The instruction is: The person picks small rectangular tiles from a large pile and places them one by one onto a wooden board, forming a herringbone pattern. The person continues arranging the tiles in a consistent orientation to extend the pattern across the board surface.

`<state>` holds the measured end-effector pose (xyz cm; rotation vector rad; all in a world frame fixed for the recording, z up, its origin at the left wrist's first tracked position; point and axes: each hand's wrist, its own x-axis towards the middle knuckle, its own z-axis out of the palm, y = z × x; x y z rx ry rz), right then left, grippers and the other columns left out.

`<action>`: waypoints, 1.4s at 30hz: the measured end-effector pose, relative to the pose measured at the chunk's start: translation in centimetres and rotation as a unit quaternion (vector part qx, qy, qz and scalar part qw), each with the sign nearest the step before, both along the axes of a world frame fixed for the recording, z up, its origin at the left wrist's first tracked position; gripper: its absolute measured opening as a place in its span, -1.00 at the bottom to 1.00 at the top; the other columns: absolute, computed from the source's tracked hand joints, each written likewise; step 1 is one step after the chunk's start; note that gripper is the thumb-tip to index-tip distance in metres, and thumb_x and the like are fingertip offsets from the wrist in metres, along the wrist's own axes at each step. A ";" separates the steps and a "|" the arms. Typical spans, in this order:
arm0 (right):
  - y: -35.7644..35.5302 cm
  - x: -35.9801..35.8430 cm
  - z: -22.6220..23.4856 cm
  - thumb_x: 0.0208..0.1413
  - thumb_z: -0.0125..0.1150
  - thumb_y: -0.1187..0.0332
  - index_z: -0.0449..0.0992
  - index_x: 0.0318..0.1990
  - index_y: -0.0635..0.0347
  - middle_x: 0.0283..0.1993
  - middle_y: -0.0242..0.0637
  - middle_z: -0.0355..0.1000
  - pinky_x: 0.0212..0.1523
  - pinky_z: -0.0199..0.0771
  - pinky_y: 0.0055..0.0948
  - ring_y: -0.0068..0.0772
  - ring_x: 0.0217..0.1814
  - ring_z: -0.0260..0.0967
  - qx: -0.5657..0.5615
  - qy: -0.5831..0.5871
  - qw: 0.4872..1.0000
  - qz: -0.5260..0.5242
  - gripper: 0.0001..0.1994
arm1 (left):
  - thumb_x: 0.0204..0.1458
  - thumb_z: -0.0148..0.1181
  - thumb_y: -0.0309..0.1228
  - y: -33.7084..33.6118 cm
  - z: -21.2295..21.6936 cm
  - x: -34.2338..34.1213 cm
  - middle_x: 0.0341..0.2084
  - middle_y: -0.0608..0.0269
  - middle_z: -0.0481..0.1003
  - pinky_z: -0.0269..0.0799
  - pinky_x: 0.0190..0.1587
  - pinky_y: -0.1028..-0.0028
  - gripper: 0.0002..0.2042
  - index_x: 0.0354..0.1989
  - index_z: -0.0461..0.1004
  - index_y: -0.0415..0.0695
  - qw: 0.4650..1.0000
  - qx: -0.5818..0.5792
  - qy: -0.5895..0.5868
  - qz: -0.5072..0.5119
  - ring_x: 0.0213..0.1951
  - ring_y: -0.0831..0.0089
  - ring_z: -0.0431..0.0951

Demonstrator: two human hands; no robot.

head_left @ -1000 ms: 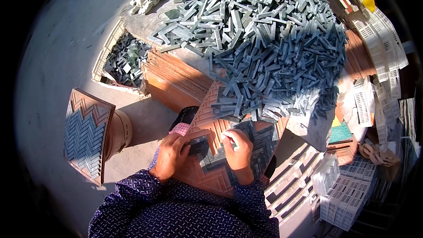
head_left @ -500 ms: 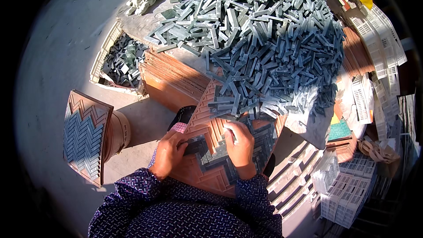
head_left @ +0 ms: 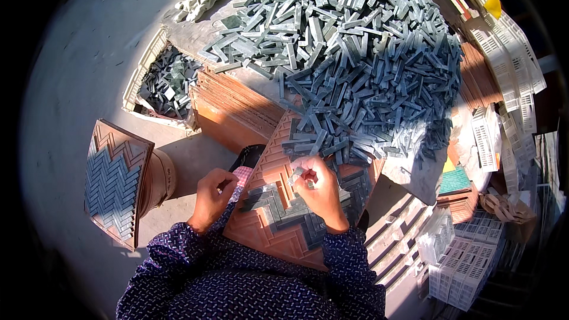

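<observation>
A terracotta-coloured tray [head_left: 249,223] with herringbone slots lies tilted across my lap. Dark grey-green stone strips [head_left: 287,216] fill a zigzag band of its slots; others are bare. My right hand [head_left: 323,192] is over the upper middle of the tray, pinching a small stone strip [head_left: 295,175] between thumb and fingers. Off the tray's left edge, my left hand [head_left: 210,199] is raised with its fingers curled toward the thumb, and no piece shows in it. Beside that hand is a patch of pink checked cloth [head_left: 242,175].
A large heap of stone strips [head_left: 355,53] covers the table ahead, reaching the tray's far edge. At left, a filled herringbone tray [head_left: 112,184] leans on a round drum [head_left: 162,178]. Stacked trays [head_left: 228,109], a crate [head_left: 142,65] of dark pieces and white crates [head_left: 465,269] stand around.
My left hand has left the tray's edge and moved left. My right hand has lifted slightly and turned, so the strip in its fingers now shows.
</observation>
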<state>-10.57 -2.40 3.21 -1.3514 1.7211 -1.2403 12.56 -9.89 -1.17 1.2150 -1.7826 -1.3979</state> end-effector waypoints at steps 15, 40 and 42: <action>1.5 0.3 -1.1 0.14 0.09 0.54 0.46 -0.07 0.32 -0.37 -0.31 0.48 -0.39 0.42 -0.59 -0.58 -0.37 0.41 0.091 -0.137 0.985 0.041 -0.80 | -0.04 0.17 -0.65 0.9 -0.1 -0.6 -0.47 0.17 0.48 0.39 -0.39 0.54 -0.93 -0.37 0.51 -0.29 0.996 0.035 0.062 -0.052 -0.45 0.46 0.51; -0.6 0.4 -1.2 0.04 0.06 0.55 0.45 -0.29 0.25 -0.36 -0.02 0.43 -0.29 0.38 -0.17 0.07 -0.28 0.40 0.069 0.096 0.989 0.090 -0.91 | -0.05 0.18 -0.55 -3.0 1.9 -5.3 -0.43 0.11 0.48 0.42 -0.34 0.36 -0.92 -0.36 0.50 -0.23 0.988 -0.117 0.008 -0.104 -0.34 0.16 0.52; -0.6 0.3 -1.4 0.03 0.07 0.55 0.45 -0.29 0.26 -0.35 -0.03 0.42 -0.28 0.38 -0.18 0.05 -0.26 0.39 0.067 0.097 0.989 0.092 -0.91 | -0.06 0.18 -0.56 -3.6 1.6 -6.5 -0.40 0.11 0.48 0.43 -0.31 0.34 -0.89 -0.32 0.50 -0.22 0.985 -0.141 0.013 -0.101 -0.32 0.13 0.51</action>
